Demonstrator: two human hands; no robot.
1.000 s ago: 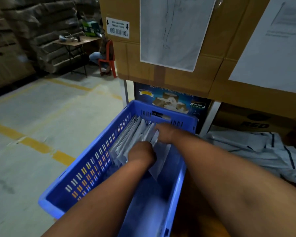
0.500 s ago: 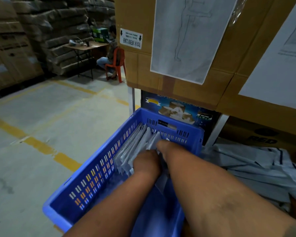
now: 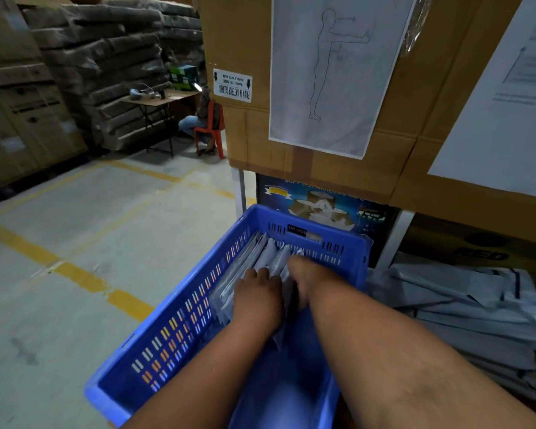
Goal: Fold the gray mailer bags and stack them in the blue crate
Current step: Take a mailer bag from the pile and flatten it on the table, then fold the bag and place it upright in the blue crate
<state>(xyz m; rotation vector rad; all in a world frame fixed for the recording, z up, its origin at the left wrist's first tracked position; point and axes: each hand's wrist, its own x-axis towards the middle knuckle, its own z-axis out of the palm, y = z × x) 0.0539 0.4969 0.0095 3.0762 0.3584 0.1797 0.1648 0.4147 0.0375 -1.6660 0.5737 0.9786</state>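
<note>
The blue crate [image 3: 180, 320] stands in front of me, low in the head view. Several folded gray mailer bags [image 3: 248, 261] stand on edge in a row against its far left wall. My left hand [image 3: 257, 300] lies on the near end of that row, fingers curled over the bags' top edges. My right hand [image 3: 308, 274] is right beside it, reaching down into the crate and gripping one folded bag [image 3: 283, 332] that hangs between the two hands. Its fingertips are hidden among the bags.
A loose pile of unfolded gray mailers [image 3: 464, 308] lies right of the crate. Stacked cardboard boxes [image 3: 248, 134] with taped paper sheets rise just behind it. Concrete floor with yellow lines [image 3: 84, 280] spreads to the left. A person on a red chair [image 3: 212, 125] sits far back.
Both hands have moved closer together and deeper into the crate, pushing the bag against the row. My view has tilted up and drifted slightly left.
</note>
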